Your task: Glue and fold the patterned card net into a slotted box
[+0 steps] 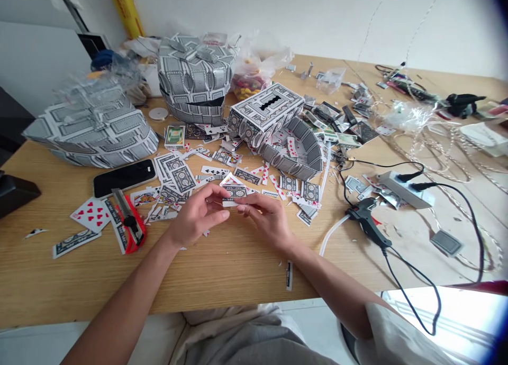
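Observation:
Between my two hands, just above the table's front middle, is a small folded piece of playing card point(235, 192) with a dark patterned back. My left hand point(200, 212) pinches its left end. The fingers of my right hand point(265, 217) grip its right end. Cut playing-card strips point(248, 175) lie scattered right behind the hands. To the left rests a red utility knife point(130, 222), beside a ten of hearts point(91, 215). A black glue gun point(369, 222) lies to the right with a white glue stick in its back.
Woven card boats point(99, 124) and a lidded card basket point(196, 74) stand at the back left. A card-covered box point(265, 111) leans over an open card tray point(293, 161). A phone point(125, 178) lies left; a power strip point(407, 189) with cables sits right.

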Demonstrator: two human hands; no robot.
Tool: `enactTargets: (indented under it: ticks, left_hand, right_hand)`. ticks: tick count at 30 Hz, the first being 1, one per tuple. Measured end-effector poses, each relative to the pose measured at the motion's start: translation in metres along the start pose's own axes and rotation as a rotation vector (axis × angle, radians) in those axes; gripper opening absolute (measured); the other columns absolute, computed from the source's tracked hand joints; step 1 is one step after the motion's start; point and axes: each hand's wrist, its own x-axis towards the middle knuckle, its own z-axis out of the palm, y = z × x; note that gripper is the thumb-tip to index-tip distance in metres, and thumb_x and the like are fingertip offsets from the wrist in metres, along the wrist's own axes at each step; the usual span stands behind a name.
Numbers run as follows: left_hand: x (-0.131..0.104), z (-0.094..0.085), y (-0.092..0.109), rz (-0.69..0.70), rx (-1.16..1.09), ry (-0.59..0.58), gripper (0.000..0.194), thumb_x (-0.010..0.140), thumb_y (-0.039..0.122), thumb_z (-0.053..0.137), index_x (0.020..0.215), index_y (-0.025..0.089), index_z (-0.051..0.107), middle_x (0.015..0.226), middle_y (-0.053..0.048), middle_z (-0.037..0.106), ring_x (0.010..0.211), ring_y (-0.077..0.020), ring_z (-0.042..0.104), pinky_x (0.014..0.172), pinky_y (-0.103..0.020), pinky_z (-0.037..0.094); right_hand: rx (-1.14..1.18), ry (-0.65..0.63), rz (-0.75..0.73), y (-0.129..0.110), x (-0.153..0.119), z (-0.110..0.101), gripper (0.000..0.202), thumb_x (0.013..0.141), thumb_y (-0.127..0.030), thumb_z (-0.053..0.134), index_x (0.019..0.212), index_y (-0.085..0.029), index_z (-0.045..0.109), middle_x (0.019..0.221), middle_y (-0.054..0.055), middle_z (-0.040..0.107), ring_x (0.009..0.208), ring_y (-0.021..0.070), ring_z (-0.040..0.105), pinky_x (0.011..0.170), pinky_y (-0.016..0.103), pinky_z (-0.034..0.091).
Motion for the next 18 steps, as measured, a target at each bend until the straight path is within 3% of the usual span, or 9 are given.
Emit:
enactTargets:
  ticks: [4,7,12,15,18]
  left_hand:
    - [0.000,0.003,-0.004,0.007,0.023,-0.007,0.033,0.083,0.036,0.088,0.107,0.022,0.070,0.106,-0.005,0.067,0.093,-0.0195,0.070,0.080,-0.030,0.059]
    - [0.002,0.004,-0.004,-0.001,-0.006,0.037,0.033,0.081,0.037,0.090,0.103,0.021,0.072,0.102,-0.003,0.068,0.090,-0.0186,0.070,0.080,-0.030,0.059]
    - [0.002,0.003,0.000,0.019,0.051,0.055,0.024,0.084,0.038,0.086,0.099,0.020,0.077,0.101,-0.005,0.072,0.091,-0.0195,0.069,0.080,-0.030,0.058]
    - [0.001,0.002,-0.001,0.008,0.124,0.020,0.020,0.089,0.038,0.080,0.100,0.020,0.077,0.099,-0.005,0.073,0.088,-0.0194,0.068,0.078,-0.030,0.056]
    - [0.001,0.001,-0.005,-0.007,0.133,-0.004,0.020,0.090,0.036,0.078,0.103,0.021,0.077,0.101,-0.005,0.072,0.085,-0.0181,0.068,0.076,-0.029,0.055]
  right_hand:
    - [-0.001,-0.030,0.009,-0.010,0.000,-0.001,0.021,0.097,-0.045,0.078,0.108,-0.028,0.083,0.108,0.007,0.083,0.098,0.0253,0.076,0.088,0.039,0.060]
    - [0.063,-0.073,0.070,-0.016,-0.001,-0.001,0.032,0.096,-0.046,0.078,0.123,-0.028,0.073,0.112,0.007,0.081,0.098,0.0230,0.075,0.087,0.037,0.060]
    - [0.281,0.055,0.165,-0.010,0.002,0.000,0.056,0.096,-0.051,0.077,0.142,-0.034,0.051,0.112,0.005,0.078,0.099,0.0217,0.073,0.086,0.034,0.059]
    - [0.263,0.068,0.158,-0.004,0.005,0.000,0.052,0.095,-0.048,0.080,0.140,-0.031,0.062,0.111,0.005,0.076,0.097,0.0203,0.070,0.083,0.032,0.056]
    - [0.209,0.024,0.156,-0.001,0.006,-0.001,0.041,0.093,-0.047,0.082,0.126,-0.026,0.073,0.103,0.004,0.074,0.087,0.0169,0.066,0.076,0.029,0.053]
